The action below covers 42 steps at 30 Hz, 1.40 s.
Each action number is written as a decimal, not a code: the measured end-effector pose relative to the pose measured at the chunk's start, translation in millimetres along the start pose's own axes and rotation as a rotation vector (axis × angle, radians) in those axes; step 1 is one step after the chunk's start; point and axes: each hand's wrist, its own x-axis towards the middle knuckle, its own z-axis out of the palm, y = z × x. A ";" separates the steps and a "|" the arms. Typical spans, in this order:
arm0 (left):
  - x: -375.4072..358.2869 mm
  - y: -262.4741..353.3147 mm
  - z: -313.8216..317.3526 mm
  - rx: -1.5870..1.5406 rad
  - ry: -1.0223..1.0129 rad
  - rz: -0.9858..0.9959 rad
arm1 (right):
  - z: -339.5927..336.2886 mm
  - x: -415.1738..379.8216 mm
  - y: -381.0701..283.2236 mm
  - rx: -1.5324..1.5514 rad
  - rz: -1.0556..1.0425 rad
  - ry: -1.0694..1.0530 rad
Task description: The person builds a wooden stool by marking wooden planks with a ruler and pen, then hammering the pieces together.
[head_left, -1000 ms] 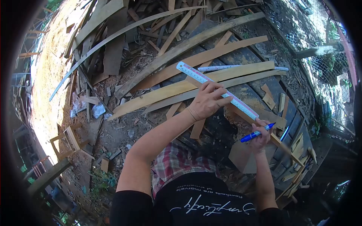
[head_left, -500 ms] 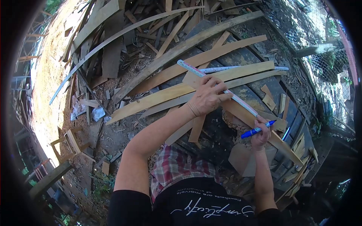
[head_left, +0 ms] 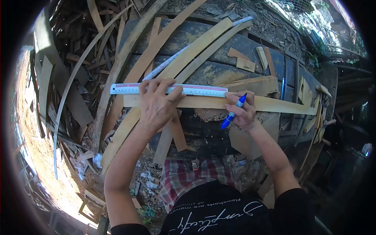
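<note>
A white ruler with a pink band [head_left: 199,90] lies along the far edge of a narrow wooden plank [head_left: 282,105]. My left hand [head_left: 156,103] grips the ruler near its left part, fingers curled over it and the palm across the plank. In my right hand [head_left: 244,111] is a blue marker [head_left: 226,122], held slantwise with its dark tip pointing up and away. The thumb and index finger of that hand touch the ruler's right end and the plank. The marker tip is above the plank, off its surface.
Beneath the plank is a dark slatted table [head_left: 211,68]. Long wooden strips [head_left: 166,33] and a speckled pipe [head_left: 168,65] lie across it. Small offcuts [head_left: 245,64] sit beyond the ruler. Scrap wood [head_left: 78,98] is heaped at the left.
The view has turned, so the ruler and plank now run nearly level instead of slanting down to the right. The marker has swung more upright in my right hand. Both hands stay at the ruler.
</note>
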 end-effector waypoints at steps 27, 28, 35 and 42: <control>-6.0 -7.8 11.9 0.188 -0.270 0.022 | -5.2 9.3 -2.8 0.554 0.576 0.182; -6.7 -8.6 12.6 0.192 -0.256 0.026 | -7.9 9.9 0.2 0.542 0.551 0.145; -0.8 -10.4 14.8 0.184 -0.251 0.041 | -10.3 13.4 3.8 0.509 0.542 0.079; 0.2 -8.6 13.6 0.200 -0.260 0.032 | -3.9 15.7 0.4 0.448 0.548 0.133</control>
